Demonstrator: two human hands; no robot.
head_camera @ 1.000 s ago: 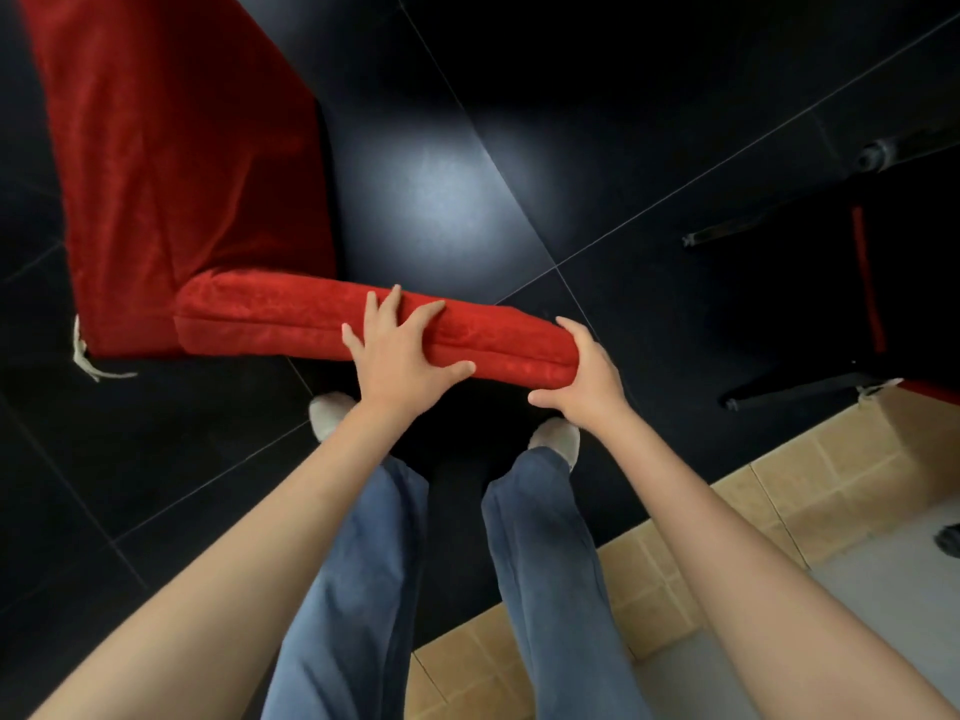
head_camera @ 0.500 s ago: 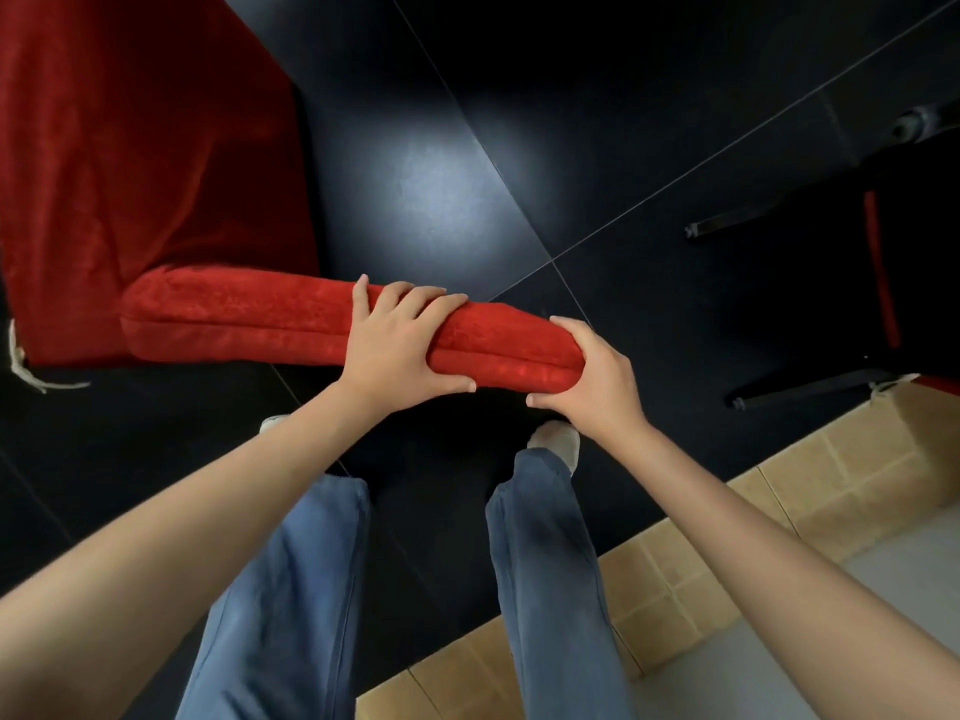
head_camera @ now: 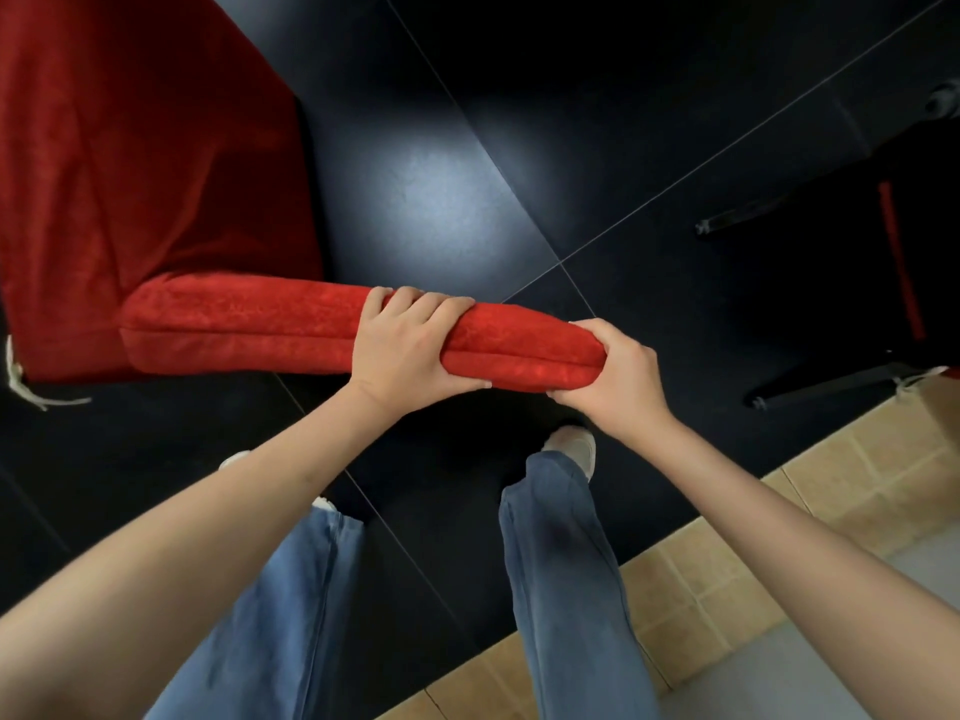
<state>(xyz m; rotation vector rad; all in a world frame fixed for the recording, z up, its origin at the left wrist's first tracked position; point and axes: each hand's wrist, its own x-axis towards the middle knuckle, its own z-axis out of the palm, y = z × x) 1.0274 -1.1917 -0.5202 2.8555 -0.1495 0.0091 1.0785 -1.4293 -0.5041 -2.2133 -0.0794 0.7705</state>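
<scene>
A flat red velvet cushion [head_camera: 249, 330] is held edge-on above the dark floor, stretching from the left of the view to the middle. My left hand [head_camera: 405, 350] grips its near edge, fingers curled over the top and thumb underneath. My right hand [head_camera: 613, 371] grips the cushion's right end, fingers wrapped round the corner. A second red cushion or seat [head_camera: 130, 148] fills the upper left behind the held one, with a white tie string [head_camera: 21, 387] hanging at its left edge.
Glossy black floor tiles [head_camera: 467, 200] lie below. Black chair legs [head_camera: 831, 381] with a red strip stand at the right. Beige tiles [head_camera: 857, 475] and a grey surface border the lower right. My jeans-clad legs and light shoes stand below the cushion.
My left hand went from lying spread on the cushion to curling its fingers over the edge. My right hand tightened on the end. My left foot stepped back.
</scene>
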